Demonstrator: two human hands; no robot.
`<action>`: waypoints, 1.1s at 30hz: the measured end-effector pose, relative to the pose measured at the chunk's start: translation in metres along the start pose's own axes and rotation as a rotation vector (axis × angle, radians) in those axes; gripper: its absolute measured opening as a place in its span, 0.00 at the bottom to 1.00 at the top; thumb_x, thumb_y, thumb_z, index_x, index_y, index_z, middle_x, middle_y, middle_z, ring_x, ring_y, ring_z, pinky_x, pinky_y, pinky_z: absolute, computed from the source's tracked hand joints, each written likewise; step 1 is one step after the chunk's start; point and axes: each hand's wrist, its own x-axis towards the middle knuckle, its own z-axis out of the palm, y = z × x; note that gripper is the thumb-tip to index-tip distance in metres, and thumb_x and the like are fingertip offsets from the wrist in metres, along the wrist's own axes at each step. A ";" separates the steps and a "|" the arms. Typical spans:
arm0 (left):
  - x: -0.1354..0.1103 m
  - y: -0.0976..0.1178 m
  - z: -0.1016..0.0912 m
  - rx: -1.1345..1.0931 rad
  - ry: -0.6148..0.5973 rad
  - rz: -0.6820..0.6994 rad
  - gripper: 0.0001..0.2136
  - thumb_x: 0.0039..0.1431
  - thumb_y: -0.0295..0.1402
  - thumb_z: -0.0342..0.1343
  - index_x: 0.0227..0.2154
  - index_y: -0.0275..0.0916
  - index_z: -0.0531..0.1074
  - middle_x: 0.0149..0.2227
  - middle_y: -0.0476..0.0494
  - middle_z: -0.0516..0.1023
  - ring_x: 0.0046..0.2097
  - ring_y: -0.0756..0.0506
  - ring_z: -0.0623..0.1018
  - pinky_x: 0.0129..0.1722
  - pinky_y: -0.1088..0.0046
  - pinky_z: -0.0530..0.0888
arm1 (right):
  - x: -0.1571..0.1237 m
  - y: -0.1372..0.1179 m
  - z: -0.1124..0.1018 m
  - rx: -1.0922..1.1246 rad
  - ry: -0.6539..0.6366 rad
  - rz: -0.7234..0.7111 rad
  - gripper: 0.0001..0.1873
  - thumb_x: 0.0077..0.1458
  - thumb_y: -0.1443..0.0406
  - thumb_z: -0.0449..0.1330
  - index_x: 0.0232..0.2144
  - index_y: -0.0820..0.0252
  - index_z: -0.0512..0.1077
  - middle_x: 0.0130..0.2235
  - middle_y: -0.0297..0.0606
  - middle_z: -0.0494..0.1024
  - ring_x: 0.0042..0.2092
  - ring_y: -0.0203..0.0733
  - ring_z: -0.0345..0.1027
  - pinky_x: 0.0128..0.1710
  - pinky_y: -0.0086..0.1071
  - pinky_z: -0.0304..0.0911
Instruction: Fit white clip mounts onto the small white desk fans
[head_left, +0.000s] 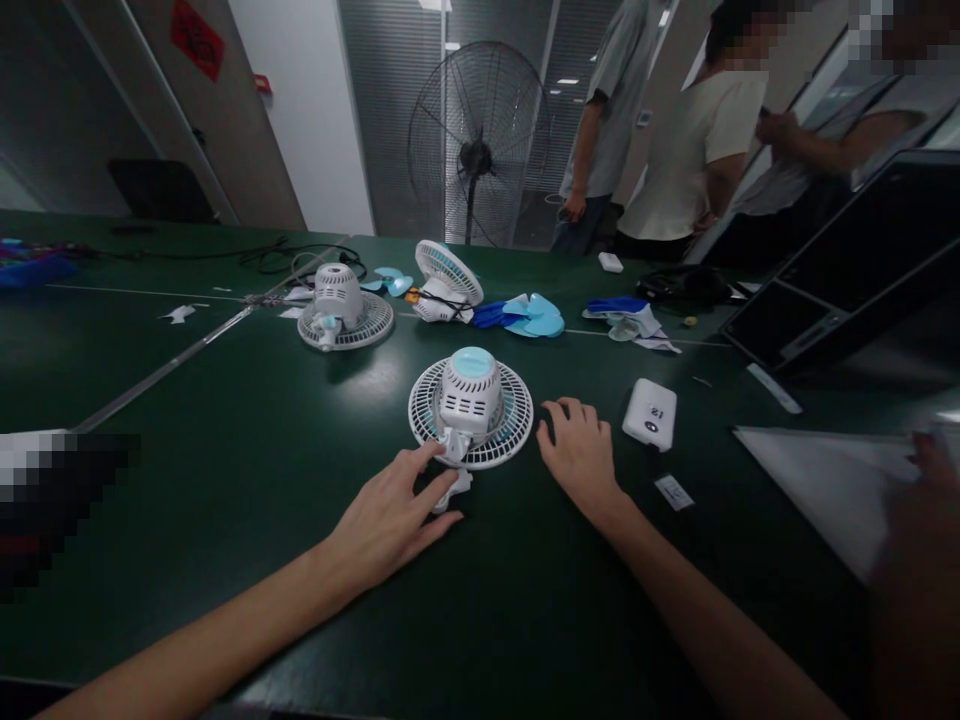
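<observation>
A small white fan (471,405) with a pale blue cap lies grille down on the dark green table (247,450), right in front of me. My left hand (394,515) lies on the table at the fan's near edge. Its fingers are spread, and thumb and forefinger touch the white clip base (453,470) of the fan. My right hand (579,452) rests palm down just right of the grille, fingers slightly curled, holding nothing. A white power bank (650,413) lies right of that hand.
Two more small fans (343,308) (445,281) and blue fan blades (534,316) lie further back, with gloves (630,318) and cables. A laptop (840,290) stands at right, white sheets (817,480) near it. A big floor fan (474,140) and people stand beyond the table.
</observation>
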 end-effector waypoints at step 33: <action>0.006 0.004 0.000 -1.236 0.068 -0.665 0.16 0.64 0.43 0.61 0.51 0.43 0.72 0.41 0.42 0.81 0.38 0.43 0.81 0.37 0.66 0.78 | -0.012 -0.043 -0.019 0.743 0.129 -0.324 0.13 0.71 0.64 0.55 0.50 0.51 0.79 0.44 0.41 0.73 0.45 0.46 0.71 0.44 0.41 0.72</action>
